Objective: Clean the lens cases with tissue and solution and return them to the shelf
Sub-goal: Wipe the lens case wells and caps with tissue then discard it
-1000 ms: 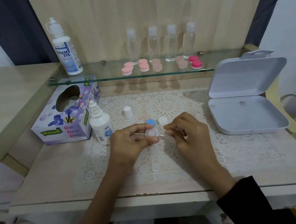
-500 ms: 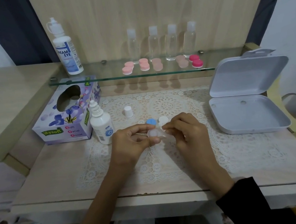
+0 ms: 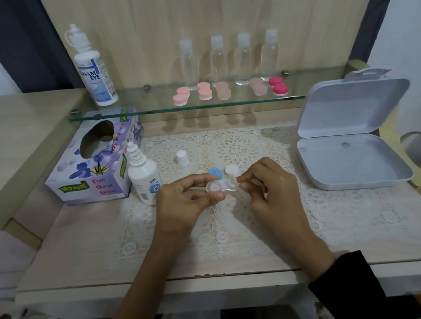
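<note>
On the glass shelf I count five capped lens cases, four clear bottles and one tall solution bottle. On the table are one small bottle and two case lids, a blue cap and a white cap. The clear lens case, uncapped with two round wells, hangs just above the table: my left grip pinches its left well, and my right grip, fingers curled, pinches its right end.

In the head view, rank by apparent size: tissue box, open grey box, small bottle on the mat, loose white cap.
1. grey box, lid included
2. tissue box, not far behind
3. small bottle
4. white cap, clearly smallest
</note>
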{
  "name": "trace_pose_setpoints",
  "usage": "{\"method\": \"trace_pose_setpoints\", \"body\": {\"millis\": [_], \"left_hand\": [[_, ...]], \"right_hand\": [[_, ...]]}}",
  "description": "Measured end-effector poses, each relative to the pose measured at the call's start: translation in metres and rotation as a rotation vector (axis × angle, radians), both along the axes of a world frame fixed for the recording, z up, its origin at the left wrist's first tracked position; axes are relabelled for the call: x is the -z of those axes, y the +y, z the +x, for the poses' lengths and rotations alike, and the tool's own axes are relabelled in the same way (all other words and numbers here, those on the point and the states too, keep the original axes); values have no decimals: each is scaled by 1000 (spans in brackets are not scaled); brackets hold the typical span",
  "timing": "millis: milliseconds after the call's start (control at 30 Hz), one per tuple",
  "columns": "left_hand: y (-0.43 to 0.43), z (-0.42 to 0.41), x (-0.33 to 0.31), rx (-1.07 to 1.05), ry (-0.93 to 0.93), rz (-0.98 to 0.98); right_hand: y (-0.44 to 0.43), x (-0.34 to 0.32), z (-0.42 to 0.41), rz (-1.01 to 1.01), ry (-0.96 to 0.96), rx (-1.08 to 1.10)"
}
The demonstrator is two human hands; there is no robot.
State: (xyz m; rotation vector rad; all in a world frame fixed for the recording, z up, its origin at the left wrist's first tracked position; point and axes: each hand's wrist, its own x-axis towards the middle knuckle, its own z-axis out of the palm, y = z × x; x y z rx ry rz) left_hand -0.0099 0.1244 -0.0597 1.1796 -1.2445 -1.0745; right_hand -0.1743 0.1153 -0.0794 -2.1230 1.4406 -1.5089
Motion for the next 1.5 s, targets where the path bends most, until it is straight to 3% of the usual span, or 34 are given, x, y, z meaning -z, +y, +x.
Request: {"method": "trace_pose_setpoints", "body": {"millis": [100, 167, 233, 300, 767, 867, 1033, 1167, 1267, 1400, 1500], "left_hand": [[0, 0, 0, 0, 17, -12], [0, -1, 0, 3, 13, -18], [1, -1, 0, 2, 8, -37], [1, 0, 0, -5, 12, -60], [-2, 1, 5, 87, 63, -110], [-3, 2, 5, 82, 122, -75], [-6, 5, 7, 61, 129, -54], [-5, 6, 7, 46, 127, -57], [-5, 5, 6, 17, 116, -65], [-4, 5, 8, 9, 112, -74], [-4, 5, 8, 33, 107, -76]], "right_hand": [[-1, -1, -5, 112, -155, 21], [1, -3, -3, 324, -446, -61], [5, -9, 1, 554, -841, -275], [6, -13, 1, 696, -1037, -447], [3, -12, -7, 799, -872, -656], [2, -9, -2, 707, -846, -642], [0, -1, -2, 514, -631, -409], [-4, 3, -6, 480, -686, -273], [-2, -3, -8, 282, -482, -147], [1, -4, 0, -37, -124, -176], [-1, 2, 5, -87, -27, -134]]}}
